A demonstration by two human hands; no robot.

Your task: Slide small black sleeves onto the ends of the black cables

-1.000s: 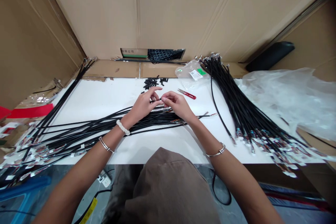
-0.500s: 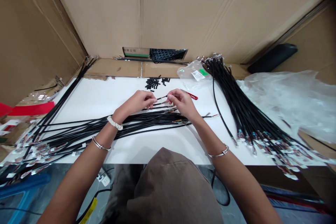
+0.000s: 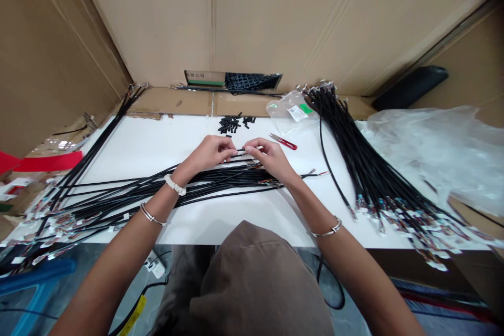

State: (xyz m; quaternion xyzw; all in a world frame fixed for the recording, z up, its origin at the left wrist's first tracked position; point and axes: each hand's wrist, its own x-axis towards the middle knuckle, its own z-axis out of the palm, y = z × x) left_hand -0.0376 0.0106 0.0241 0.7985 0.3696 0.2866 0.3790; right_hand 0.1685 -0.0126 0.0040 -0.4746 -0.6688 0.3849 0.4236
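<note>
My left hand (image 3: 217, 152) pinches a thin black cable (image 3: 241, 150) close to its end, above the white table. Just to the right, my right hand (image 3: 268, 154) is closed on the same cable's end, its fingertips nearly touching the left ones. What lies inside the right fingertips is too small to make out. Beneath both hands runs a bundle of black cables (image 3: 220, 174) with bare coloured wires at the ends. Several short black sleeves (image 3: 230, 124) lie in a pile behind my hands. Red-handled snips (image 3: 284, 141) rest right of the pile.
A large fan of black cables (image 3: 346, 142) covers the table's right side, beside clear plastic sheeting (image 3: 441, 142). A plastic bag (image 3: 289, 110) lies at the back. More cables (image 3: 106, 136) run along the left. Cardboard walls (image 3: 157, 21) enclose the table (image 3: 236, 226).
My right hand has moved left, closer to my left hand, and the gap between their fingertips has narrowed. The snips, partly hidden before, now show fully.
</note>
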